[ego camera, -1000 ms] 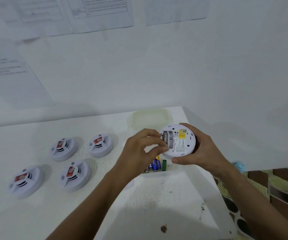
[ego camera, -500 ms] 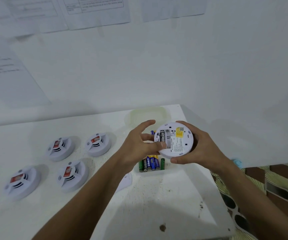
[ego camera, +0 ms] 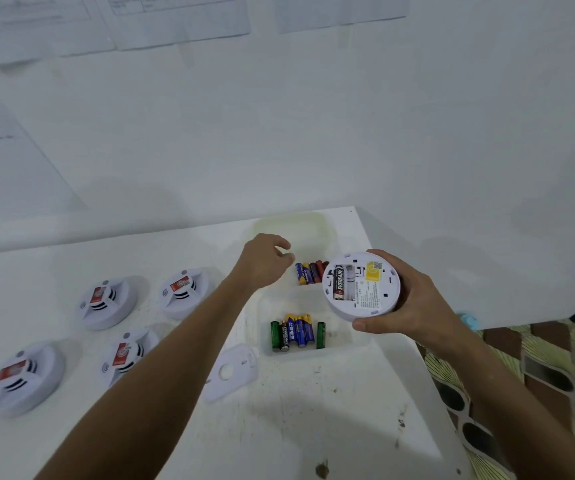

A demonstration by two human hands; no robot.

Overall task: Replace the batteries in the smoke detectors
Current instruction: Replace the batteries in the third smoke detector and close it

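Clearly light and rigid, the smoke detector (ego camera: 362,285) sits back-up in my right hand (ego camera: 403,306), gripped by its rim above the surface (ego camera: 279,427). My left hand (ego camera: 265,261), loosely curled and empty, reaches for slick little batteries (ego camera: 308,271); pinch one mid-barrel.

**One head-worn view, looking down**

Looking forward and down from head height, wide-angle, at close arm's reach. Taking in white table (ego camera: 279,427) across the lower frame, wall (ego camera: 313,133) filling the upper half, patterned floor (ego camera: 538,375) at lower right.
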